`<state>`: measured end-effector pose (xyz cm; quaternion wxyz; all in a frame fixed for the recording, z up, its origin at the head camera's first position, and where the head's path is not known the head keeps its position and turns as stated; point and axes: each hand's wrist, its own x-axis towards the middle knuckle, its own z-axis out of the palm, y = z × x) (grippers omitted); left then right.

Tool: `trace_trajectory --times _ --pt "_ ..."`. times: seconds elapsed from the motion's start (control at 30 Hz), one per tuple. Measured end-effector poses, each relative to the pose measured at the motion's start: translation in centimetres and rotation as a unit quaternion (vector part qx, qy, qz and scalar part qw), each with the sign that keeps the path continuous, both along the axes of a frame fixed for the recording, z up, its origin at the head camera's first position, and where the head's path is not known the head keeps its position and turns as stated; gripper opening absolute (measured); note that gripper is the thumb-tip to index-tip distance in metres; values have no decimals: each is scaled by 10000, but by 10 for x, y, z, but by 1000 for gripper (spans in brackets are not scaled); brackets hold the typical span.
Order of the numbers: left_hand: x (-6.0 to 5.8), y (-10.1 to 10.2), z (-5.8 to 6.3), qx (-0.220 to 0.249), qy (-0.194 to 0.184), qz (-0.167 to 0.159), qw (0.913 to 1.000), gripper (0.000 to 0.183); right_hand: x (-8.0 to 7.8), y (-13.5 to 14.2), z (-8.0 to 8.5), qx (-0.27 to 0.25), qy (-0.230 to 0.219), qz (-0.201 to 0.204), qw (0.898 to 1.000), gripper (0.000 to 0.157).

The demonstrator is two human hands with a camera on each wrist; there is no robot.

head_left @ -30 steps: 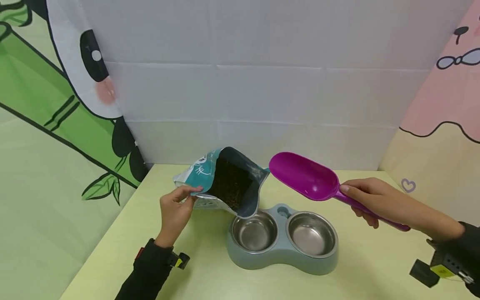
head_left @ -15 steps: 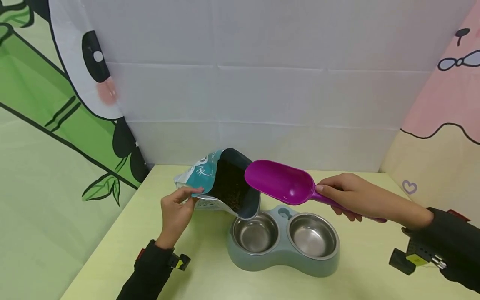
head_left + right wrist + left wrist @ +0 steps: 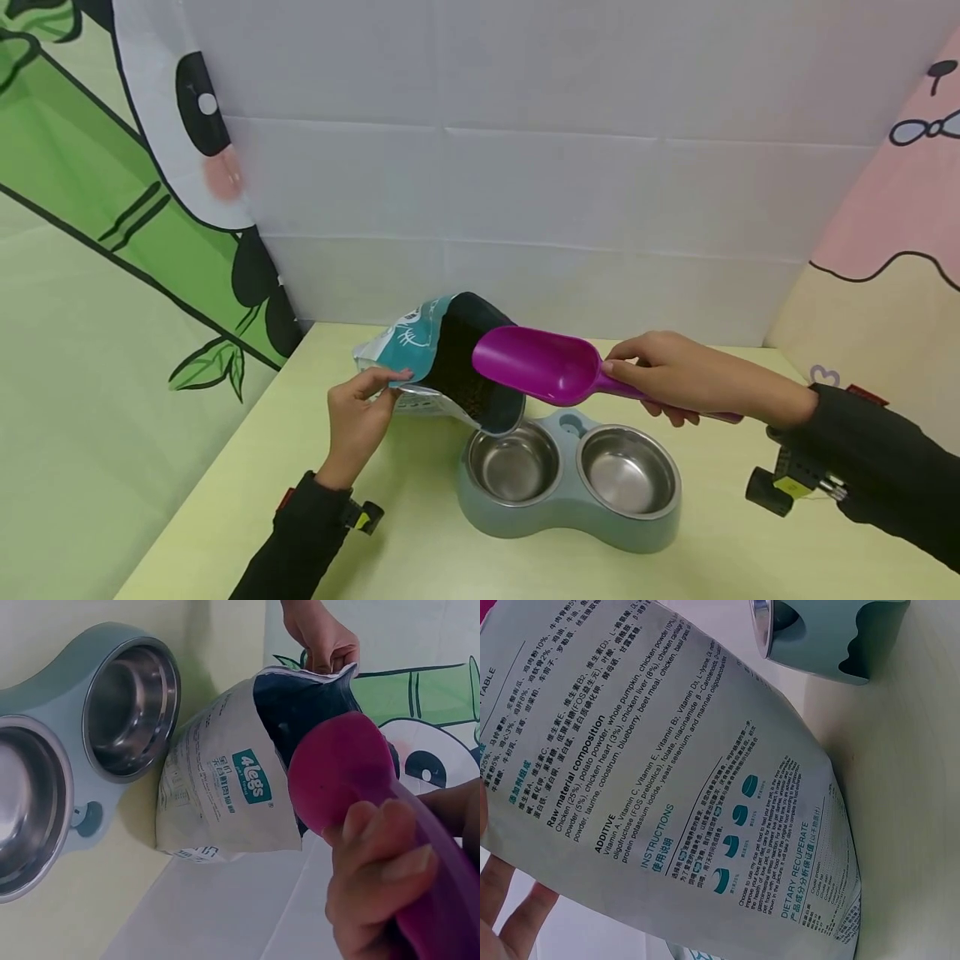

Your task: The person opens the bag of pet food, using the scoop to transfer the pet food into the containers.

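My left hand pinches the rim of a teal and white pet food bag, which leans with its mouth turned to the right. Dark brown kibble shows inside it. A magenta scoop is held by its handle in my right hand; the bowl of the scoop looks bare, and its tip overlaps the bag's mouth. In the right wrist view, the scoop hides part of the opening. Printed text covers the bag in the left wrist view.
A blue-grey double feeder stands on the pale yellow table, in front of and below the scoop. It holds two steel bowls, the left one close under the bag's lip and the right one beside it. A white wall covering rises behind.
My right hand has moved left with the scoop, from beside the bag to over its mouth. The left hand and the bag hold nearly the same place.
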<state>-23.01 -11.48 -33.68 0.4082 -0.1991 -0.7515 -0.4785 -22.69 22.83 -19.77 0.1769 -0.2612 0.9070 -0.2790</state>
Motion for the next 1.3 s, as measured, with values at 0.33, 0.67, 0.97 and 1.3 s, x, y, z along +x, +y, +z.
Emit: trace_trajectory --times 0.33,0.67,0.97,1.3 --pt "-3 6 0 53 14 53 10000 15 -12 -17 18 515 210 164 9983 25" --pt "-7 12 1 122 -35 64 9999 13 -23 -45 37 1505 555 363 9864 25" --pt "-16 12 -9 72 -92 205 9997 16 -29 -68 43 1929 768 653 9760 24" --pt "-29 5 -28 173 -107 151 9997 20 -32 -101 51 2835 794 652 9534 28"
